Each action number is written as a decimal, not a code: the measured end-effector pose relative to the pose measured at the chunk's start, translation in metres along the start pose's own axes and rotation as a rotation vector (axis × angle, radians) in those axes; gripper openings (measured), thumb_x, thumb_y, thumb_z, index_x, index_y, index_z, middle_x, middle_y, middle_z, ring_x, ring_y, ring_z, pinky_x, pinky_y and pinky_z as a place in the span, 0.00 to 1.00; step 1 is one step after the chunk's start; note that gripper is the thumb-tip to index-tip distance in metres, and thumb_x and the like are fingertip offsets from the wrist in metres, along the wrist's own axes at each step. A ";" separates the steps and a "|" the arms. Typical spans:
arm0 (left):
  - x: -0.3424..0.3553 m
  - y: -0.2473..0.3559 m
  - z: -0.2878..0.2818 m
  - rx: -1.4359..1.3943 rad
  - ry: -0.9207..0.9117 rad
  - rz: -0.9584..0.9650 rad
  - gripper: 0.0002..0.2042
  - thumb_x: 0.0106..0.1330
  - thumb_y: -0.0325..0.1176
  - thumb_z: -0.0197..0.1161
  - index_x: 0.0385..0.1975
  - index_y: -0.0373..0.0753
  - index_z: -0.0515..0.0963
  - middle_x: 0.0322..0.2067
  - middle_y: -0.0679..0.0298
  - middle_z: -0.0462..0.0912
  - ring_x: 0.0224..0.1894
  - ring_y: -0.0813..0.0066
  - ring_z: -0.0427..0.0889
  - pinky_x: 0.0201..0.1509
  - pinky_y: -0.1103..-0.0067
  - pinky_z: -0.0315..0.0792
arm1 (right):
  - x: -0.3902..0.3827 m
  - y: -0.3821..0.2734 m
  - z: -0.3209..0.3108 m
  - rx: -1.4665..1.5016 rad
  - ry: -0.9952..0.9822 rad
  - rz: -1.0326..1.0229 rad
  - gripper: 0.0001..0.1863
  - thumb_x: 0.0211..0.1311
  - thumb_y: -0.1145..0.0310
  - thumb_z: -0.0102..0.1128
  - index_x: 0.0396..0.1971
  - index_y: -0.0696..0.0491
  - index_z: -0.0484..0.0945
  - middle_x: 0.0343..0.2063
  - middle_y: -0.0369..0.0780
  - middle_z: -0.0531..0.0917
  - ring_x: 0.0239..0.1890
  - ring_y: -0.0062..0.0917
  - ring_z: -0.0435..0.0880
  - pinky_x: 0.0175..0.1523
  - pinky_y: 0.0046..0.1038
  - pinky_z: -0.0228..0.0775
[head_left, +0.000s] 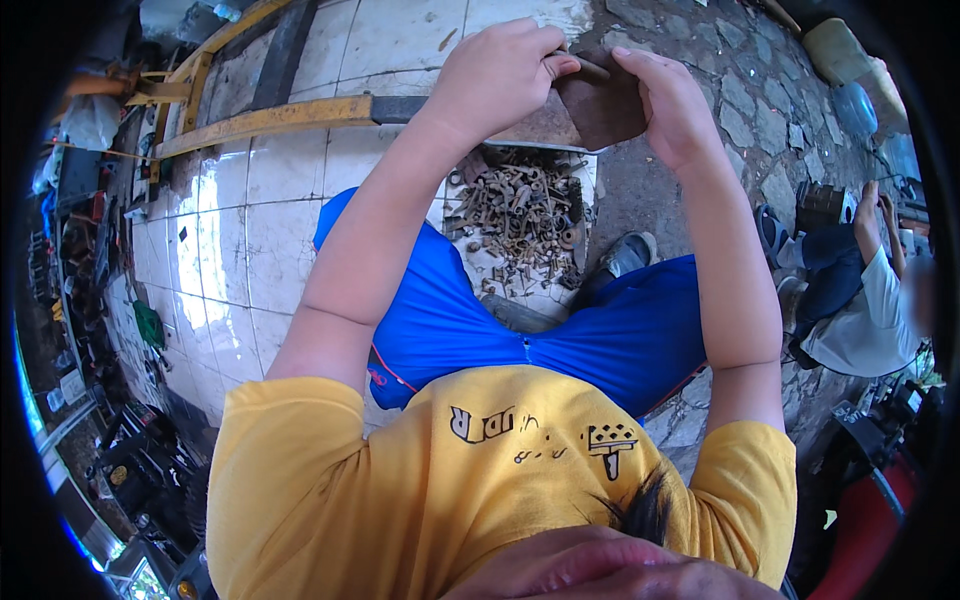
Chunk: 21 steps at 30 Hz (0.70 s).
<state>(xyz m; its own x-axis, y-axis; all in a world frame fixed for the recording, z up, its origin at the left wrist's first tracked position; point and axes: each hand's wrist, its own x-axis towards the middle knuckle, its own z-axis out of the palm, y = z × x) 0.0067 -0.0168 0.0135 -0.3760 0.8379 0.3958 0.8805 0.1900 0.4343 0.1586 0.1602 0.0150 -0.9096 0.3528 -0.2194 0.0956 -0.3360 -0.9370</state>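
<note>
My left hand is closed, its thumb and fingers pinching a short brown rod-like piece, perhaps a bolt; its other end is hidden in the hand. Just right of it, my right hand grips the edge of a flat brown piece, thin and dull like a worn sheet. The rod crosses the upper part of this sheet. Below both hands, between my knees, many rusty bolts, nuts and rings lie heaped on the tiles.
A yellow metal frame with dark bars stands at the left on white tiles. On the right, stone paving begins, and another person sits there. Motorcycle-like parts crowd the lower left. Containers stand far right.
</note>
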 end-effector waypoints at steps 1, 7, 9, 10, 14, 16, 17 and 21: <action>0.001 0.003 0.000 -0.007 0.010 0.001 0.09 0.72 0.39 0.66 0.40 0.39 0.83 0.36 0.54 0.82 0.43 0.48 0.83 0.45 0.58 0.76 | -0.001 0.000 0.002 -0.087 0.015 -0.007 0.18 0.77 0.61 0.60 0.49 0.62 0.87 0.41 0.38 0.90 0.42 0.20 0.87 0.51 0.24 0.76; -0.001 0.002 0.003 0.059 0.008 0.009 0.11 0.71 0.45 0.67 0.39 0.45 0.85 0.36 0.58 0.85 0.42 0.52 0.86 0.45 0.59 0.79 | 0.000 0.006 0.007 -0.131 0.033 0.007 0.18 0.77 0.61 0.60 0.49 0.61 0.87 0.42 0.38 0.90 0.44 0.18 0.85 0.51 0.24 0.74; 0.000 -0.005 0.002 0.063 -0.008 0.038 0.11 0.70 0.45 0.67 0.39 0.45 0.85 0.36 0.58 0.85 0.43 0.52 0.86 0.45 0.59 0.80 | -0.002 0.004 0.008 -0.113 0.024 0.015 0.17 0.77 0.61 0.60 0.49 0.60 0.88 0.41 0.38 0.90 0.43 0.18 0.85 0.50 0.24 0.74; 0.001 -0.007 0.002 0.066 -0.014 0.054 0.11 0.70 0.45 0.67 0.39 0.45 0.85 0.36 0.59 0.85 0.43 0.52 0.86 0.45 0.59 0.80 | -0.002 0.009 0.011 -0.132 0.036 0.024 0.17 0.77 0.61 0.60 0.49 0.60 0.88 0.41 0.37 0.90 0.42 0.18 0.85 0.49 0.24 0.74; -0.003 -0.005 0.006 0.045 -0.033 -0.004 0.10 0.70 0.42 0.67 0.40 0.43 0.84 0.36 0.57 0.84 0.43 0.51 0.85 0.46 0.59 0.79 | 0.003 0.005 0.004 -0.107 0.024 -0.024 0.17 0.76 0.60 0.61 0.46 0.59 0.88 0.38 0.36 0.90 0.37 0.18 0.84 0.44 0.24 0.72; 0.001 -0.001 0.003 0.011 -0.028 -0.007 0.09 0.71 0.38 0.66 0.40 0.39 0.83 0.36 0.53 0.83 0.42 0.48 0.83 0.46 0.59 0.76 | 0.005 0.013 0.003 -0.143 0.016 0.007 0.18 0.76 0.60 0.61 0.47 0.60 0.88 0.38 0.37 0.90 0.39 0.19 0.85 0.46 0.24 0.73; 0.000 -0.001 0.004 0.012 -0.045 0.001 0.09 0.71 0.37 0.66 0.40 0.38 0.83 0.35 0.53 0.83 0.42 0.48 0.83 0.46 0.59 0.76 | 0.003 0.017 0.005 -0.195 0.045 0.019 0.18 0.76 0.60 0.61 0.47 0.60 0.88 0.38 0.37 0.90 0.39 0.19 0.85 0.46 0.24 0.73; 0.001 0.008 -0.005 -0.032 -0.027 0.026 0.09 0.69 0.36 0.66 0.37 0.36 0.81 0.37 0.49 0.83 0.45 0.44 0.83 0.49 0.57 0.77 | 0.000 0.009 0.008 -0.172 0.054 0.007 0.18 0.76 0.59 0.61 0.48 0.60 0.88 0.38 0.37 0.90 0.39 0.18 0.85 0.46 0.24 0.73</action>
<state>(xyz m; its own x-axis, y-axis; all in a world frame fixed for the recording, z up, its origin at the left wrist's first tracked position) 0.0115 -0.0168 0.0218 -0.3447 0.8559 0.3855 0.8800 0.1517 0.4501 0.1559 0.1501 0.0085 -0.8863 0.3988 -0.2356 0.1734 -0.1860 -0.9671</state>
